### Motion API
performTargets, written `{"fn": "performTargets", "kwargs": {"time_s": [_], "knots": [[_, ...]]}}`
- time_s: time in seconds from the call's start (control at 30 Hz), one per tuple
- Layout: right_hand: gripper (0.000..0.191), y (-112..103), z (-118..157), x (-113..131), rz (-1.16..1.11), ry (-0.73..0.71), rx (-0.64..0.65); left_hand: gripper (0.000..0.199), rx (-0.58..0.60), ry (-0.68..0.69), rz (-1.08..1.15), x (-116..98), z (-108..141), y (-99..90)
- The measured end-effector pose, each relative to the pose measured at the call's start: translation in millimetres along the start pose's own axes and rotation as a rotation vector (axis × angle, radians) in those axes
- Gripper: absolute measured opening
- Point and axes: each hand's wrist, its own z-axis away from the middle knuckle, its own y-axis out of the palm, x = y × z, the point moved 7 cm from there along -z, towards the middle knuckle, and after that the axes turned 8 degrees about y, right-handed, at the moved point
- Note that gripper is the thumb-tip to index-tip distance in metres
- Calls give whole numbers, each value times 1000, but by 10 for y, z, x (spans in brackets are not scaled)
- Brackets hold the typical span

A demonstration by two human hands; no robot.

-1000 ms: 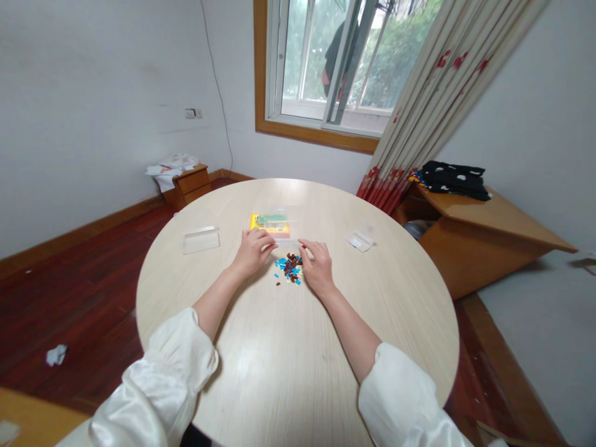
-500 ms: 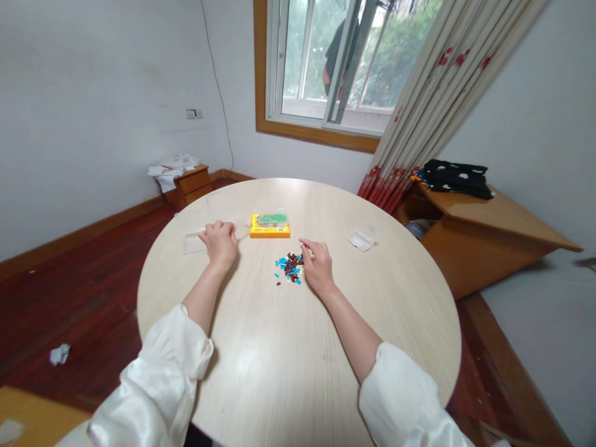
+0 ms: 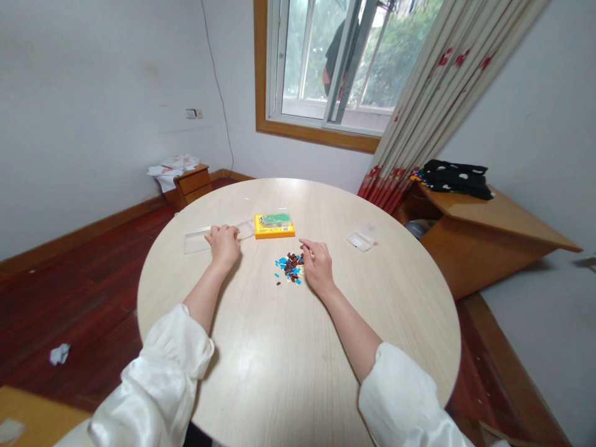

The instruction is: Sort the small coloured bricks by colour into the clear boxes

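Observation:
My left hand [image 3: 225,246] is over a clear plastic case [image 3: 197,241] on the left of the table, its fingers bent around the edge of the clear plastic. Right of it lies a yellow box [image 3: 274,234] with a green piece [image 3: 275,218] in clear packaging on top. Near the middle is a pile of small blue, brown and cream bricks [image 3: 292,268]. My right hand [image 3: 318,264] rests at the pile's right edge, thumb and forefinger close together; anything between them is too small to make out.
A small clear case [image 3: 361,241] lies on the right of the round table [image 3: 261,347]. Beyond the table stand a small drawer cabinet [image 3: 193,182] and a tilted wooden cabinet [image 3: 498,230] with black cloth [image 3: 456,177] on it. Behind the window, a dark figure shows.
My left hand has shifted slightly right, with clear plastic now showing beside it. The yellow box and its green piece have slid a little right. My right hand has stayed in place.

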Motion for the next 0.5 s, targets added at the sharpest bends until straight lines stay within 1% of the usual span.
{"fn": "performTargets", "kwargs": {"time_s": [0.13,0.27,0.5], "knots": [[28,12,5,-14,-5,9,16,32,43,33,27,-29,-3,74],[28,16,8,-32,-7,15,21,34,70,10,25,-6,-2,127],[29,33,0,-48,-1,25,42,37,54,-37,-10,73,-4,174]]}}
